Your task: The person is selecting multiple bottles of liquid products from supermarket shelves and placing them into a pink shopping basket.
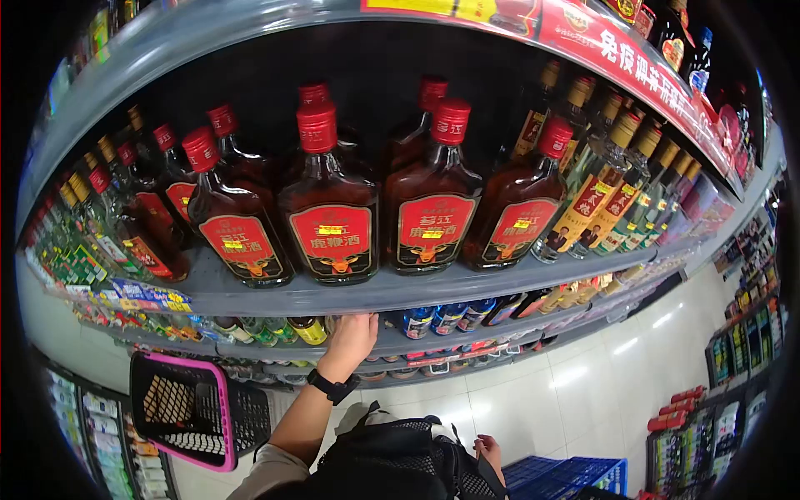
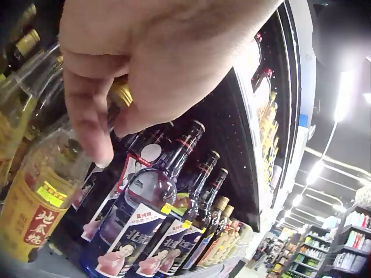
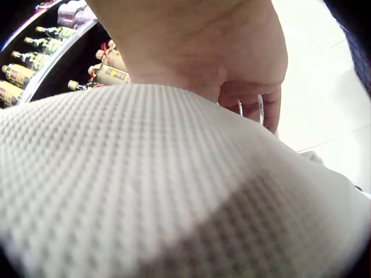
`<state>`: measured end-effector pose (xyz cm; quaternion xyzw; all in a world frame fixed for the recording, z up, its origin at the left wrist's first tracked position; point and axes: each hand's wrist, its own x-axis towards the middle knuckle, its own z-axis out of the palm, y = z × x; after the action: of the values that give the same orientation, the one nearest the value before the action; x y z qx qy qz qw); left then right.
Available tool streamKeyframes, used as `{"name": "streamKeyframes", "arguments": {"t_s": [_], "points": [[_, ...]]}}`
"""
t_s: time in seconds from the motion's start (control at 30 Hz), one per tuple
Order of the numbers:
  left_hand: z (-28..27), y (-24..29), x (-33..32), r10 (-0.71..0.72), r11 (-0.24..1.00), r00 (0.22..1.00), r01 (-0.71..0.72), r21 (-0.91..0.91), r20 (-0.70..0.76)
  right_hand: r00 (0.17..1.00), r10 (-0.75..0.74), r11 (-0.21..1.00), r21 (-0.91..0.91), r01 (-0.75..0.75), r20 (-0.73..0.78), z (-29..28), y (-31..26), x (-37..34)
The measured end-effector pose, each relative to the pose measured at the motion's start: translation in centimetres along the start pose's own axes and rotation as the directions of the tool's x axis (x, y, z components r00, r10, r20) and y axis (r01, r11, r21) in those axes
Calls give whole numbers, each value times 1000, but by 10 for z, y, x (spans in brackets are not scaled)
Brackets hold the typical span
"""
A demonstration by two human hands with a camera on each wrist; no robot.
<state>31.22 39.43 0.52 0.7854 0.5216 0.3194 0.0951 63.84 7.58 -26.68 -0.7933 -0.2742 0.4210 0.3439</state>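
Note:
My left hand (image 1: 354, 337) reaches under the front edge of the shelf of red-capped bottles (image 1: 331, 242). In the left wrist view, the fingers of my left hand (image 2: 127, 75) curl round the neck of a clear bottle with yellow contents (image 2: 43, 202) and a red label; its gold cap shows between thumb and finger. Blue bottles (image 2: 124, 226) stand upright beside it. My right hand (image 1: 489, 451) hangs low at my side, and in the right wrist view my right hand (image 3: 232, 63) has loosely bent fingers, partly hidden by a pale sleeve (image 3: 133, 174), with nothing seen in it.
A black basket with a pink rim (image 1: 227, 417) is at the lower left. A blue crate (image 1: 567, 475) sits at the lower right. A black bag (image 1: 392, 458) hangs at my front. More stocked shelves (image 1: 692, 442) line the tiled aisle (image 1: 533, 375).

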Motion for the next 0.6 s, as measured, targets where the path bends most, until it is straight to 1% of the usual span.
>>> {"name": "streamKeyframes", "arguments": {"t_s": [0.03,0.07,0.1,0.13,0.17,0.2,0.27,0.3,0.33,0.37,0.43,0.47,0.5,0.57,0.6], "points": [[1,8,-2,-128,991,990,130,-41,52,1000,-8,1000,-12,8,16,-12,-7,6],[2,15,-4,-247,964,963,256,-76,109,999,-41,999,-25,42,16,-24,-15,10],[3,21,-7,-262,961,960,269,-71,99,997,-75,996,-38,76,18,-34,-19,15],[1,27,-11,-218,970,974,224,-91,68,988,-148,989,-1,148,35,-44,-17,23],[-2,34,-14,-174,978,984,177,-109,35,987,-153,988,-9,154,48,-52,-16,32],[-7,41,-21,-138,978,989,145,-152,52,988,-146,989,-30,148,57,-60,-13,40],[-16,63,-37,-167,973,985,173,-150,53,986,-141,987,-60,147,86,-78,-10,52],[-20,71,-44,-176,972,983,183,-148,59,981,-185,977,-91,191,64,-84,-10,59],[-22,80,-52,-140,978,989,130,-161,-52,972,-230,965,-122,234,43,-89,-9,64],[-28,91,-56,-158,978,986,148,-146,-60,970,-234,963,-123,241,67,-92,-20,66],[-36,114,-69,-145,978,973,114,-174,-178,933,-343,912,-201,358,106,-103,-46,72],[-37,120,-75,-140,975,963,94,-200,-230,911,-382,893,-194,407,153,-101,-58,75],[-43,133,-79,-164,975,958,120,-188,-236,878,-431,867,-175,467,210,-101,-100,64],[-63,162,-82,-122,984,956,83,-156,-266,840,-391,872,-140,469,375,-93,-121,75],[-68,169,-86,-122,977,958,70,-200,-261,795,-401,874,-68,480,455,-88,-139,75]]}}
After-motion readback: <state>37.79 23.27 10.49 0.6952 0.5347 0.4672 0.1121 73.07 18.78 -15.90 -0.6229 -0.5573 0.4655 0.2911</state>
